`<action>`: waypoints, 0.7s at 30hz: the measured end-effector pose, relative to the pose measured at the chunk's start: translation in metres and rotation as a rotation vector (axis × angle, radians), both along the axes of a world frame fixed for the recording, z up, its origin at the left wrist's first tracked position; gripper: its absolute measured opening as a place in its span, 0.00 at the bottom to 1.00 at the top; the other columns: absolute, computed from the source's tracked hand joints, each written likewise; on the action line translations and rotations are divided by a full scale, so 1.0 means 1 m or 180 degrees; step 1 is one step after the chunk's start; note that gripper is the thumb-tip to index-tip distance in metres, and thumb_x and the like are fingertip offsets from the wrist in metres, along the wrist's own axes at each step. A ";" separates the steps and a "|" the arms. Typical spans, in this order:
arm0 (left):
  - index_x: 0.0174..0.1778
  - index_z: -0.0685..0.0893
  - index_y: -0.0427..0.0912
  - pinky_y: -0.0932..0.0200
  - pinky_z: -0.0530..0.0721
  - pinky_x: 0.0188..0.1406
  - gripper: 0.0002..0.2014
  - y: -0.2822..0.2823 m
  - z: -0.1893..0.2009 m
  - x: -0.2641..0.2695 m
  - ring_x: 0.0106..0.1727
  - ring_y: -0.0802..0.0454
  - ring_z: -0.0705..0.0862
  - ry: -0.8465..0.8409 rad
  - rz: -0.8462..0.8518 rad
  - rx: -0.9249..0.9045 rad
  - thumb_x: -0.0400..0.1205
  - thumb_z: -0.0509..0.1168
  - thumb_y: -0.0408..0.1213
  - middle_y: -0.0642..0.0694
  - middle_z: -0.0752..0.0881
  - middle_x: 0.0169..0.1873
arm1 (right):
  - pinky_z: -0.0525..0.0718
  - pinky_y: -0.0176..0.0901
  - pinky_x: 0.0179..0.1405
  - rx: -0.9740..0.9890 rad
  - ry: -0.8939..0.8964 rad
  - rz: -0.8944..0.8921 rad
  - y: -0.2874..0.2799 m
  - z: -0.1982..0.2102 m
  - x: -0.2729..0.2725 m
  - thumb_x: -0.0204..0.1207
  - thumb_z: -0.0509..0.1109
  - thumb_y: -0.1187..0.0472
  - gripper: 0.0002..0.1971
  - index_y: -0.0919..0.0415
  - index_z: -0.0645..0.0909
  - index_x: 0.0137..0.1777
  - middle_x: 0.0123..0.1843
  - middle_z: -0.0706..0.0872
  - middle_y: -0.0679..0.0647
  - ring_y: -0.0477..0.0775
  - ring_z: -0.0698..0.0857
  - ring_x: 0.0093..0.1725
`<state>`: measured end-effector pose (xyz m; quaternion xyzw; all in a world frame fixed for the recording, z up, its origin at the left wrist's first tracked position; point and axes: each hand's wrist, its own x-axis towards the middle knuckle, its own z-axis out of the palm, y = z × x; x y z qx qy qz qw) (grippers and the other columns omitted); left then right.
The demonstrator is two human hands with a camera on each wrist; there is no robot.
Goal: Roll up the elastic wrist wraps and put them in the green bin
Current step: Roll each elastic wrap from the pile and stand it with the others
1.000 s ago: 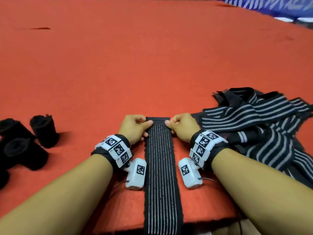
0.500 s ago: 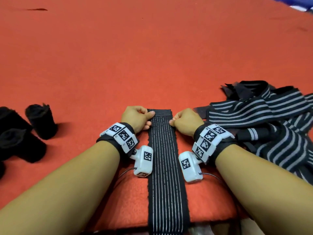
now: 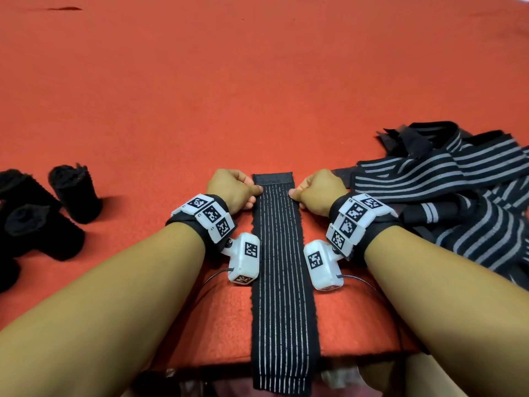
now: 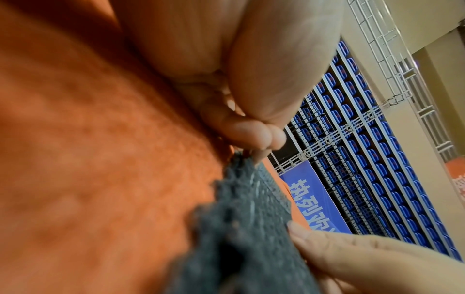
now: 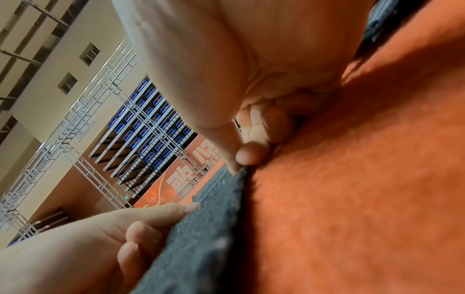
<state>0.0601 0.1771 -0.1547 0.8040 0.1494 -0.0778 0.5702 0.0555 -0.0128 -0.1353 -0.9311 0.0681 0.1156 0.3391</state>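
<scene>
Two hands work the same strap. Our left hand [image 3: 232, 190] has its fingers curled, thumb and fingertip nipping the left edge of the wrist wrap [image 3: 282, 270]; our right hand [image 3: 320, 192] mirrors it on the right edge, thumb against forefinger. Both wrist views show the same pinch right at the knitted border. The wrap lies flat down the centre of the frame on the red counter [image 3: 257, 87], its plain black end [image 3: 273, 177] just beyond our knuckles and its near end hanging over the counter's front edge at the bottom.

We judge that the roll has not yet begun, and that is where the trouble lies. If one hand turns faster than the other, the roll will likely come out cone-shaped and slack. The fabric is stretchy, so pulling while rolling could spring it open once we let go. The hanging tail may drag the strap sideways or off the counter.

At the right of the frame sits a tangled heap of unrolled wraps [image 3: 458, 202], close enough to our right hand to snag. At the far left several finished rolls [image 3: 71, 190] stand or lie together.

As for containers, no green bin shows in any view, so we cannot say what it holds.
</scene>
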 end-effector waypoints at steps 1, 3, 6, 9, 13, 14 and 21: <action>0.36 0.80 0.42 0.66 0.79 0.21 0.12 0.000 0.000 -0.001 0.15 0.60 0.76 -0.0010 -0.0005 0.0014 0.79 0.77 0.32 0.54 0.80 0.14 | 0.83 0.42 0.49 -0.0010 0.0005 -0.0019 0.000 0.000 0.000 0.78 0.77 0.49 0.18 0.56 0.85 0.29 0.31 0.90 0.51 0.52 0.88 0.43; 0.36 0.81 0.43 0.65 0.79 0.22 0.12 0.001 0.000 -0.003 0.16 0.60 0.77 -0.0059 -0.0014 0.0030 0.78 0.79 0.35 0.53 0.81 0.15 | 0.83 0.41 0.46 -0.0006 -0.0006 -0.0065 -0.001 -0.001 -0.001 0.76 0.79 0.49 0.16 0.57 0.87 0.31 0.29 0.90 0.50 0.50 0.89 0.43; 0.39 0.79 0.44 0.62 0.79 0.21 0.17 0.001 0.002 -0.006 0.18 0.57 0.77 -0.0137 -0.0173 0.0028 0.71 0.84 0.40 0.52 0.81 0.19 | 0.86 0.42 0.49 -0.0012 -0.0016 -0.0109 0.000 -0.001 -0.001 0.75 0.79 0.48 0.15 0.59 0.90 0.36 0.32 0.92 0.52 0.51 0.90 0.44; 0.46 0.77 0.42 0.60 0.79 0.19 0.21 0.003 0.002 -0.009 0.17 0.57 0.77 -0.0139 -0.0347 0.0102 0.70 0.85 0.34 0.51 0.79 0.22 | 0.88 0.45 0.52 -0.0045 -0.0006 -0.0115 0.000 0.000 0.000 0.74 0.80 0.47 0.16 0.61 0.91 0.38 0.34 0.93 0.53 0.52 0.90 0.45; 0.50 0.77 0.41 0.62 0.80 0.21 0.20 0.003 0.004 -0.011 0.15 0.60 0.77 -0.0128 -0.0344 0.0333 0.72 0.83 0.31 0.52 0.78 0.23 | 0.88 0.46 0.53 -0.0060 0.0055 -0.0051 0.001 0.001 -0.001 0.74 0.80 0.46 0.16 0.61 0.91 0.40 0.37 0.93 0.54 0.54 0.91 0.46; 0.51 0.78 0.41 0.62 0.81 0.21 0.20 0.002 0.005 -0.012 0.16 0.60 0.77 -0.0118 -0.0329 0.0361 0.73 0.82 0.31 0.51 0.79 0.24 | 0.88 0.45 0.53 -0.0033 0.0063 -0.0054 0.000 0.002 -0.002 0.74 0.80 0.47 0.15 0.60 0.90 0.37 0.36 0.93 0.53 0.53 0.91 0.46; 0.54 0.80 0.42 0.46 0.87 0.50 0.23 -0.001 0.007 -0.047 0.34 0.50 0.83 -0.0151 -0.0245 0.0686 0.71 0.84 0.42 0.50 0.83 0.33 | 0.89 0.49 0.55 0.0048 0.0069 -0.0070 0.001 0.009 -0.013 0.70 0.82 0.45 0.17 0.59 0.88 0.33 0.39 0.93 0.54 0.55 0.91 0.47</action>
